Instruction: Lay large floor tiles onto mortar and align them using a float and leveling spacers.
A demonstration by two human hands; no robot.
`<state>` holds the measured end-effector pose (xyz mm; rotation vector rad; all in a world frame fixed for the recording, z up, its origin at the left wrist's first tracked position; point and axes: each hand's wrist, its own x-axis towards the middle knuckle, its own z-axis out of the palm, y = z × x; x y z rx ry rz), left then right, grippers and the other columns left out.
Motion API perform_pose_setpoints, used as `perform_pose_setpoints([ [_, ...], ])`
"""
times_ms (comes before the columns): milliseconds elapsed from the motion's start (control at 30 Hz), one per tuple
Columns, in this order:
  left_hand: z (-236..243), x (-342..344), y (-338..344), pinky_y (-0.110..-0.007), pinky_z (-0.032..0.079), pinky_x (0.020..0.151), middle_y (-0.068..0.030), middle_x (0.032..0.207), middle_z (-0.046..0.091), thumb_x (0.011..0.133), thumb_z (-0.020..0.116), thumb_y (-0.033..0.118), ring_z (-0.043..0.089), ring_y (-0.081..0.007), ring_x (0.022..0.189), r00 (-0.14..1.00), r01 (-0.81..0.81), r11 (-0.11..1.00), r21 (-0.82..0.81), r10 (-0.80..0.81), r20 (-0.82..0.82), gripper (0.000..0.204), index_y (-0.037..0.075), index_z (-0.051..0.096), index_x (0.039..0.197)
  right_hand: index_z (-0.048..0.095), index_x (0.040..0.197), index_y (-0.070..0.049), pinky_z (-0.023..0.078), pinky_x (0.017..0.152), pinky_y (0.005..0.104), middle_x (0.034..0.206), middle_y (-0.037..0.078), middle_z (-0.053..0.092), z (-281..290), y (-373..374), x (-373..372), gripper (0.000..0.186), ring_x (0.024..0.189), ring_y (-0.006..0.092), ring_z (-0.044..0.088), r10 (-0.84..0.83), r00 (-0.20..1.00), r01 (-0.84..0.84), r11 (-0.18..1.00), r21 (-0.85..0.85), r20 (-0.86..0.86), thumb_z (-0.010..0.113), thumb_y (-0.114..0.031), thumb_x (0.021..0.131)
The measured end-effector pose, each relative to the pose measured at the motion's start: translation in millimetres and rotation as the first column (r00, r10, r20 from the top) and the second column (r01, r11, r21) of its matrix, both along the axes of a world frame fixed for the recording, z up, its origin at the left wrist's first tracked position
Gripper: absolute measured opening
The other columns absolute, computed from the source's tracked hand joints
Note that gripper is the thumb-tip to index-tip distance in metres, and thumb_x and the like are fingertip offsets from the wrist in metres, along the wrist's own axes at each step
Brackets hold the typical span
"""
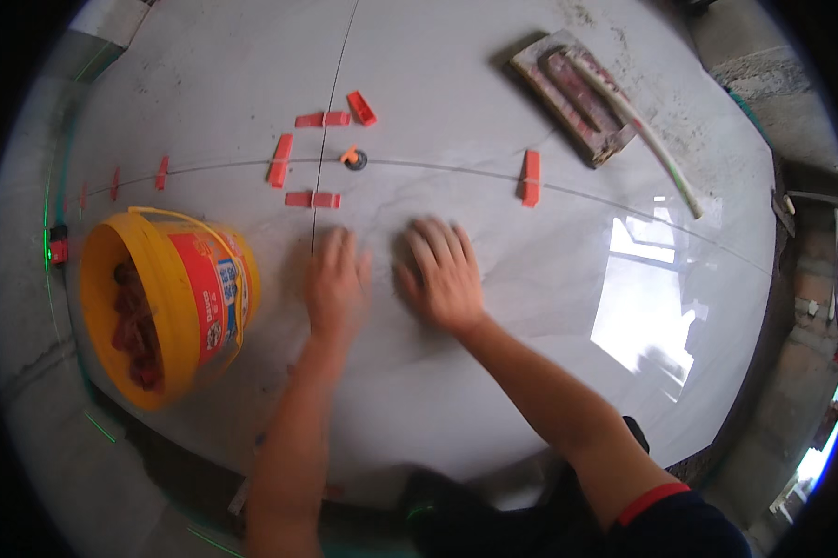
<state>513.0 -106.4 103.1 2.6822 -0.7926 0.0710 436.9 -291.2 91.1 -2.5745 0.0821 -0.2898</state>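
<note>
My right hand (445,274) lies palm down on a large pale grey floor tile (512,372), fingers spread and holding nothing. My left hand (333,288) is beside it, close to a tile joint; its fingers are stretched out, somewhat blurred, with nothing visible in them. Just beyond it a red levelling wedge (313,200) sits across the joint. Another red wedge (281,161) stands on the crossing joint, and a third (322,119) lies farther off near a loose wedge (361,108). Where the joints cross is a small orange-and-black levelling clip (353,159).
A tilted yellow bucket (172,270) with reddish pieces inside stands at the left. A dirty rectangular float (568,93) lies at the far right, a pale stick (665,158) across it. One more red wedge (530,179) sits on the right joint. A red-and-black device (58,246) is near the left wall.
</note>
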Motion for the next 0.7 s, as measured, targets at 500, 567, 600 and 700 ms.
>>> perform_pose_setpoints([
  [500, -34, 42, -177, -0.051, 0.012, 0.132, -0.0265, 0.173, 0.020, 0.105, 0.051, 0.051, 0.016, -0.0400, 0.162, 0.996, 0.058, 0.974, 0.218, -0.071, 0.051, 0.088, -0.009, 0.024, 0.163, 0.038, 0.159, 0.001, 0.020, 0.128, 0.0547, 0.167, 0.022, 0.037, 14, -189, -190, 0.084, 0.157, 0.0394, 0.031, -0.206, 0.893, 0.146, 0.974, -0.176, -0.399, 0.058, -0.055, 0.099],
  [567, -34, 20, -183, -0.050, 0.012, 0.132, -0.0259, 0.173, 0.019, 0.104, 0.052, 0.048, 0.016, -0.0406, 0.162, 0.987, 0.156, 0.968, 0.197, -0.160, 0.006, 0.087, -0.008, 0.022, 0.164, 0.037, 0.160, 0.002, 0.021, 0.128, 0.0533, 0.168, 0.022, 0.035, 11, -241, -148, 0.084, 0.157, 0.0391, 0.030, -0.268, 0.908, 0.206, 0.955, -0.215, -0.322, 0.056, -0.055, 0.100],
  [600, -30, 9, -182, -0.050, 0.013, 0.131, -0.0258, 0.173, 0.019, 0.104, 0.053, 0.046, 0.016, -0.0410, 0.162, 0.978, 0.206, 0.960, 0.188, -0.206, -0.023, 0.087, -0.008, 0.021, 0.164, 0.036, 0.160, 0.003, 0.021, 0.128, 0.0518, 0.168, 0.022, 0.034, 9, -260, -125, 0.084, 0.157, 0.0392, 0.029, -0.283, 0.917, 0.228, 0.950, -0.215, -0.281, 0.055, -0.054, 0.101],
  [700, -17, -19, -183, -0.051, 0.015, 0.130, -0.0255, 0.173, 0.020, 0.101, 0.057, 0.044, 0.017, -0.0422, 0.161, 0.959, 0.282, 0.940, 0.193, -0.280, -0.035, 0.089, -0.007, 0.021, 0.164, 0.035, 0.160, 0.002, 0.019, 0.130, 0.0489, 0.168, 0.021, 0.034, 11, -291, -79, 0.084, 0.158, 0.0374, 0.028, -0.306, 0.931, 0.278, 0.948, -0.156, -0.200, 0.053, -0.054, 0.101],
])
